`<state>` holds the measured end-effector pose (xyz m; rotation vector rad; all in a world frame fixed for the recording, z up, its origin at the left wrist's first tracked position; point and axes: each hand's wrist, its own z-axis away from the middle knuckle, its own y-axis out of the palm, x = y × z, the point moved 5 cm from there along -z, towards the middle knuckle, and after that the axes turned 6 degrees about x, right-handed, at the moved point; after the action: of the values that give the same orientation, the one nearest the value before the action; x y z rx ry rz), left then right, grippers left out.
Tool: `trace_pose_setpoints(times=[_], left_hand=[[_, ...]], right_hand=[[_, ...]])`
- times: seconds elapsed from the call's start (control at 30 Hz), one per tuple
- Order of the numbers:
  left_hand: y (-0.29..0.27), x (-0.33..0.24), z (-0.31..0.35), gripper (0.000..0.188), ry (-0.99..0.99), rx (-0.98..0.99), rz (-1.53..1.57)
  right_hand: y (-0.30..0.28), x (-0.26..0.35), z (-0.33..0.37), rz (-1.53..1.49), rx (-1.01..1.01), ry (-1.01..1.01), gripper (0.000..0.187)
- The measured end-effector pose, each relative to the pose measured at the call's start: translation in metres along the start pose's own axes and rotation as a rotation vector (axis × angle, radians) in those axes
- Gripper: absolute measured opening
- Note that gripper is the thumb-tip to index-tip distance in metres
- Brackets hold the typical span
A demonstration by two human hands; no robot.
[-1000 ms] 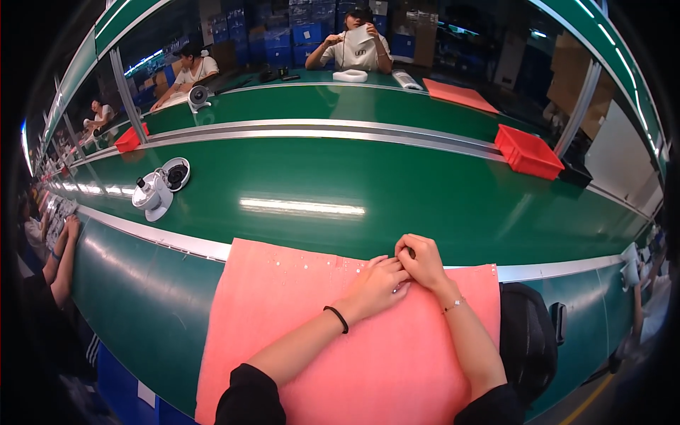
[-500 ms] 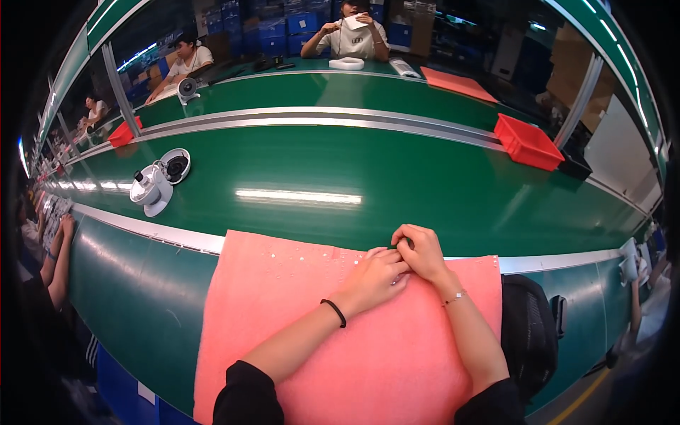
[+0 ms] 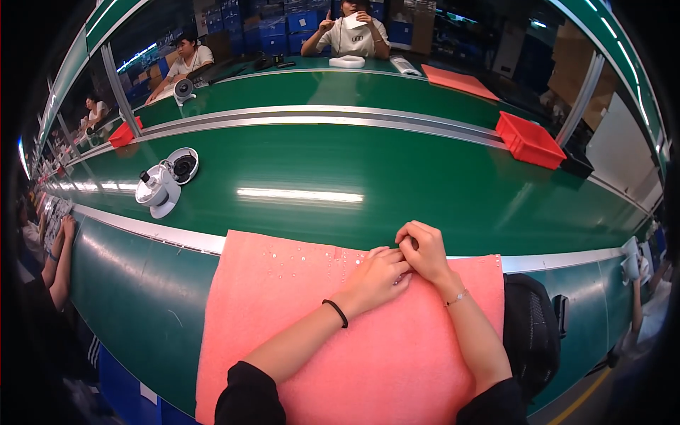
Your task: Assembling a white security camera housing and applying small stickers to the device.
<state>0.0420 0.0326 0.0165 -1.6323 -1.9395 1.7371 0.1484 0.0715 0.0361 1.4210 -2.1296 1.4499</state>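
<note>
A pink foam sheet [image 3: 319,340] lies on the bench in front of me, with several tiny shiny pieces [image 3: 299,259] scattered along its far part. My left hand [image 3: 377,278] rests palm down over the sheet's far edge area, its fingers loosely extended and slightly bent. Touching it from the right, my right hand [image 3: 423,253] is curled, fingertips pressed together at the left hand's fingers. Whatever the right fingers may hold is hidden. Small shiny pieces also show beside the left fingers.
Beyond the sheet runs a green conveyor belt [image 3: 397,177] carrying a white fan-like unit [image 3: 161,193] with an opened round head. A red bin [image 3: 530,140] stands at the far right. A black bag [image 3: 530,333] sits right of the sheet. Other people sit across and at both sides.
The white unit on the belt has shifted slightly to the right. My hands stay almost in place, the right one a touch higher. A person opposite has raised a finger.
</note>
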Motion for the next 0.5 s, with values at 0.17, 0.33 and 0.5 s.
trace_pose_setpoints(times=[0.17, 0.33, 0.5], left_hand=[[-0.001, 0.0, 0.001, 0.015, 0.03, -0.056, 0.014], [-0.012, 0.006, 0.0, 0.017, -0.185, -0.149, 0.191], [-0.021, 0.025, 0.005, 0.017, -0.299, -0.375, 0.724]], right_hand=[[0.0, 0.002, 0.0, 0.0, -0.017, -0.03, 0.007], [-0.004, 0.017, 0.005, -0.133, -0.117, -0.003, 0.01], [0.007, 0.065, 0.009, -0.053, -0.199, -0.399, 0.028]])
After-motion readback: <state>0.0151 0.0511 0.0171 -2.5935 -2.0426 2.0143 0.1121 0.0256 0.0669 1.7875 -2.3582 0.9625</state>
